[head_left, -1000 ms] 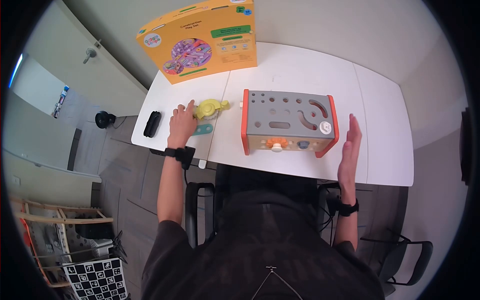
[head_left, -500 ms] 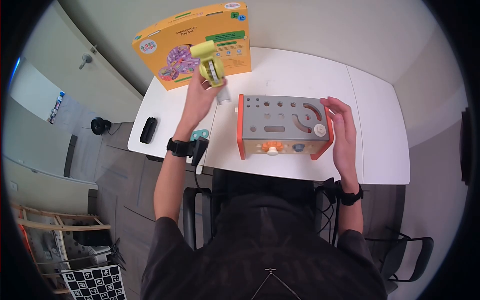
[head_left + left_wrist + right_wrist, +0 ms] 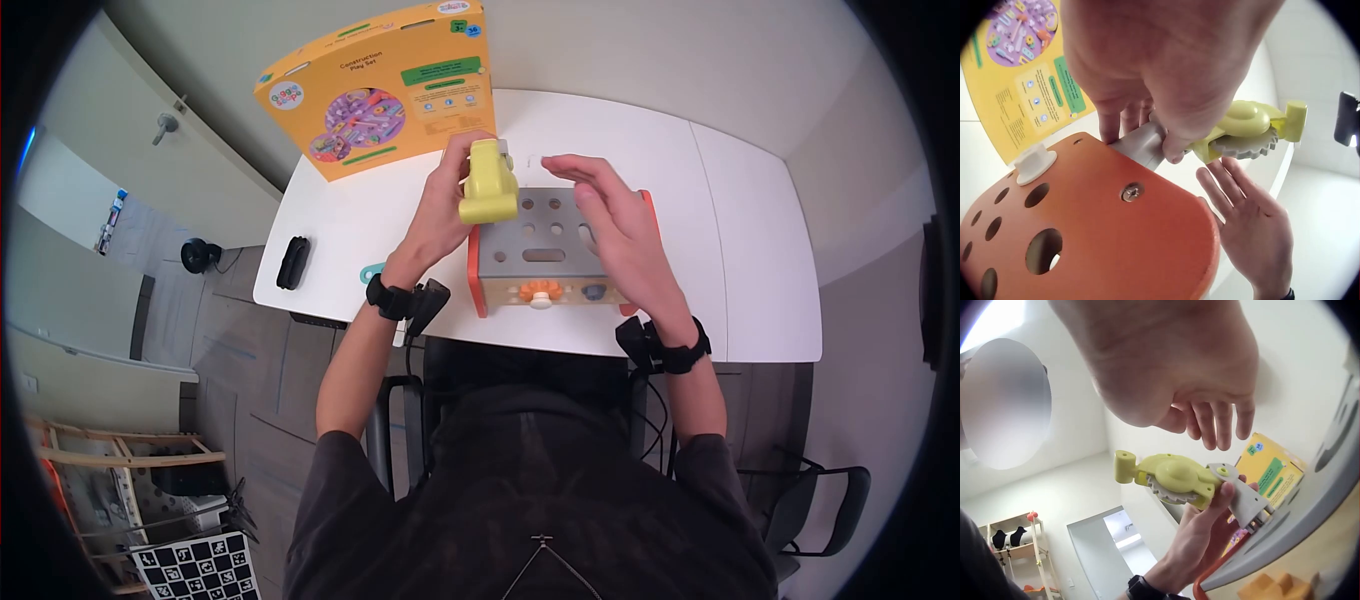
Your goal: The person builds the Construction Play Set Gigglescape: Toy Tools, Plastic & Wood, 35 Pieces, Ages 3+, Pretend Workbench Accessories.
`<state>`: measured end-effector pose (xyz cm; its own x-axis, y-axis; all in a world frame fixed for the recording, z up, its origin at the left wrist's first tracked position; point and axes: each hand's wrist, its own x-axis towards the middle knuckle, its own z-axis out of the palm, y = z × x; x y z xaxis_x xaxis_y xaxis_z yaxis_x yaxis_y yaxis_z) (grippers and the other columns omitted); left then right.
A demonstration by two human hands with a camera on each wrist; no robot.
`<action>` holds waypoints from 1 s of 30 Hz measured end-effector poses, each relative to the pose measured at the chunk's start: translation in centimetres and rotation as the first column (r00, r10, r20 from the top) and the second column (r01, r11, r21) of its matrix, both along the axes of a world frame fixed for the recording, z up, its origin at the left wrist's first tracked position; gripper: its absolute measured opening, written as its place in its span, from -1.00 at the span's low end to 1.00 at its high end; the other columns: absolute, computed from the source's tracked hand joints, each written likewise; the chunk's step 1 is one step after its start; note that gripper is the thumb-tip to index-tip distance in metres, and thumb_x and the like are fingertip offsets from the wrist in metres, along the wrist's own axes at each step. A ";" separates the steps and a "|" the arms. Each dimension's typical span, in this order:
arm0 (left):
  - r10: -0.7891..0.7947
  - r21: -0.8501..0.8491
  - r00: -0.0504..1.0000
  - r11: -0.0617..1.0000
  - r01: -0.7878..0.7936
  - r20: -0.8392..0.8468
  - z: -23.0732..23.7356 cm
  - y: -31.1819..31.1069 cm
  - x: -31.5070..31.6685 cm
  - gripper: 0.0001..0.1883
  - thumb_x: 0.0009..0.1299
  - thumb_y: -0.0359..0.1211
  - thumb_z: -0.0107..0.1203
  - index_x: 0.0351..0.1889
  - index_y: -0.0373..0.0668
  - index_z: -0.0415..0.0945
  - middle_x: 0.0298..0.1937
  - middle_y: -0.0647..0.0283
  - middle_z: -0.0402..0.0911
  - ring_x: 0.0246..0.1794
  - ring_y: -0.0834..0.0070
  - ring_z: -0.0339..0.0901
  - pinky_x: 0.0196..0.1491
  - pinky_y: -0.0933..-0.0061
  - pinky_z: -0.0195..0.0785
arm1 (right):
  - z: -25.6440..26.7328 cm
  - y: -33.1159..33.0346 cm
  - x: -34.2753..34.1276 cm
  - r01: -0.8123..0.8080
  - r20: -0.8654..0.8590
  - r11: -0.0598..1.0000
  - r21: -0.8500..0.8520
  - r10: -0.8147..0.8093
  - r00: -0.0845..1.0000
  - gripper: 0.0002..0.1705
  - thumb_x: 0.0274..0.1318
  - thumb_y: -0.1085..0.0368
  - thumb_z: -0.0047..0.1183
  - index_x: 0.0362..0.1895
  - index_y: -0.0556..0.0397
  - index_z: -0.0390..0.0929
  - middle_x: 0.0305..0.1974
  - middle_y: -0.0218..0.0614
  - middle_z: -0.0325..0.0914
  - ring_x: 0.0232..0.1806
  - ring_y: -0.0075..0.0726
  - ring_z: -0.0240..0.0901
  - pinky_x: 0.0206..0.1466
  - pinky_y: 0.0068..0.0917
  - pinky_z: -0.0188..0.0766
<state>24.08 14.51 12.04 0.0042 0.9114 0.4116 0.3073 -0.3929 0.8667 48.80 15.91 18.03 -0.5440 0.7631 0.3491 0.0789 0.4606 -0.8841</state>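
My left hand [image 3: 437,215] grips a yellow-green toy circular saw [image 3: 490,185] above the left end of the toy workbench [image 3: 515,258]. In the right wrist view its grey toothed blade [image 3: 1169,492] hangs under the yellow body. Thumb and fingers pinch the saw's grey bracket [image 3: 1244,499], whose lower end comes right to the edge of the workbench's grey top. The orange side panel [image 3: 1129,231] stands below that hand in the left wrist view. Over the right part of the workbench, my right hand [image 3: 628,240] hovers with fingers extended, holding nothing, near the saw.
A yellow play set box [image 3: 410,100] stands at the back left. On the table's left side lie a black case-like object [image 3: 292,262] and a teal strip [image 3: 371,273], partly covered by the left wrist. An orange gear [image 3: 541,290] and a grey knob [image 3: 594,292] sit on the workbench front.
My left hand has picked the toy saw off the table, turned it upright and carried it right to the workbench. The right hand has come leftward from beside the workbench to over it.
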 end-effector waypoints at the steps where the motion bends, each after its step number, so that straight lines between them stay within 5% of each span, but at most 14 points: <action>1: -0.009 -0.007 1.000 1.000 0.009 -0.006 0.1 0.0 0.0 -0.49 0.59 -0.45 0.22 0.44 -0.08 0.29 0.14 0.17 0.67 0.13 0.46 0.67 0.21 0.34 0.56 | -0.3 0.4 -0.6 -0.005 0.020 1.000 -0.007 0.005 1.000 -0.56 0.63 0.27 -0.22 0.40 0.12 0.49 0.27 -0.12 0.64 0.33 -0.14 0.56 0.44 -0.27 0.37; 5: -0.022 -0.024 0.999 0.999 0.022 -0.024 0.2 -0.1 0.0 -0.46 0.56 -0.47 0.24 0.44 -0.07 0.30 0.16 0.18 0.65 0.14 0.46 0.67 0.21 0.35 0.57 | -0.5 1.2 -2.4 -0.017 0.089 0.998 0.067 0.011 0.996 -0.53 0.58 0.31 -0.21 0.43 0.14 0.46 0.27 -0.03 0.63 0.25 -0.03 0.62 0.38 -0.25 0.43; 8: -0.040 0.016 0.999 0.999 0.040 -0.027 0.3 -0.3 0.2 -0.44 0.53 -0.50 0.25 0.44 -0.08 0.31 0.21 0.18 0.62 0.15 0.45 0.67 0.23 0.35 0.60 | -0.2 1.5 -3.0 -0.060 0.142 0.997 0.057 0.051 0.989 -0.49 0.57 0.41 -0.23 0.50 0.08 0.44 0.37 -0.07 0.58 0.43 -0.07 0.51 0.46 -0.24 0.37; 12: -0.040 -0.052 0.998 0.998 0.043 0.057 0.1 -0.2 -0.2 -0.25 0.33 -0.45 0.51 0.43 -0.12 0.31 0.21 0.16 0.68 0.22 0.32 0.67 0.33 0.27 0.52 | -1.6 2.1 -4.1 -0.051 0.079 0.968 0.245 0.032 0.996 -0.46 0.41 0.52 -0.22 0.40 0.10 0.49 0.20 0.02 0.66 0.19 0.16 0.62 0.31 -0.06 0.49; 15: -0.066 0.028 0.998 0.997 0.066 -0.007 -1.4 0.0 -0.3 -0.40 0.51 -0.51 0.29 0.46 -0.03 0.29 0.33 0.16 0.53 0.18 0.36 0.66 0.19 0.35 0.66 | -2.5 2.6 -3.9 -0.039 0.124 0.940 0.338 -0.004 0.992 -0.41 0.30 0.61 -0.20 0.37 0.09 0.51 0.20 -0.02 0.67 0.19 0.17 0.61 0.36 -0.03 0.45; 21: -0.072 0.030 0.997 0.997 0.072 0.006 -2.3 0.1 -0.3 -0.35 0.49 -0.50 0.33 0.47 -0.02 0.26 0.31 0.15 0.52 0.13 0.38 0.65 0.08 0.38 0.67 | -2.5 2.7 -3.8 -0.018 0.218 0.879 0.476 -0.098 0.971 -0.33 0.14 0.66 -0.16 0.35 0.06 0.55 0.20 -0.08 0.69 0.19 0.12 0.62 0.57 0.11 0.25; 23: -0.084 -0.027 0.995 0.996 0.082 -0.053 -0.9 0.0 -0.4 -0.35 0.52 -0.50 0.30 0.49 -0.02 0.25 0.30 0.14 0.53 0.16 0.39 0.63 0.15 0.35 0.63 | -2.7 2.7 -3.8 -0.009 0.232 0.858 0.513 -0.128 0.964 -0.31 0.12 0.67 -0.15 0.35 0.05 0.56 0.18 -0.09 0.71 0.19 0.10 0.62 0.60 0.17 0.19; 27: -0.169 -0.217 0.984 0.964 0.153 -0.056 1.5 -1.3 -1.8 -0.29 0.56 -0.46 0.24 0.60 -0.03 0.15 0.40 0.07 0.51 0.37 0.33 0.54 0.43 0.20 0.45 | -1.9 2.7 -3.8 -0.002 0.216 0.841 0.540 -0.136 0.967 -0.40 0.13 0.64 -0.11 0.26 0.10 0.62 0.07 -0.06 0.75 0.12 0.11 0.66 0.45 0.04 0.40; 30: -0.060 -0.246 0.986 0.969 0.020 -0.154 0.6 -2.6 -5.2 -0.23 0.53 -0.41 0.27 0.65 -0.09 0.13 0.53 -0.05 0.43 0.57 0.18 0.38 0.62 0.12 0.21 | -1.6 3.1 -4.0 -0.007 0.197 0.871 0.491 -0.104 0.975 -0.52 0.23 0.58 -0.10 0.19 0.16 0.66 0.00 -0.01 0.77 0.03 0.14 0.68 0.27 -0.04 0.52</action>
<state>18.90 11.90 12.65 0.0899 0.9815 0.1691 0.4372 -0.1914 0.8787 44.80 18.97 16.46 -0.6130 0.5538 0.5635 0.2705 0.8172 -0.5089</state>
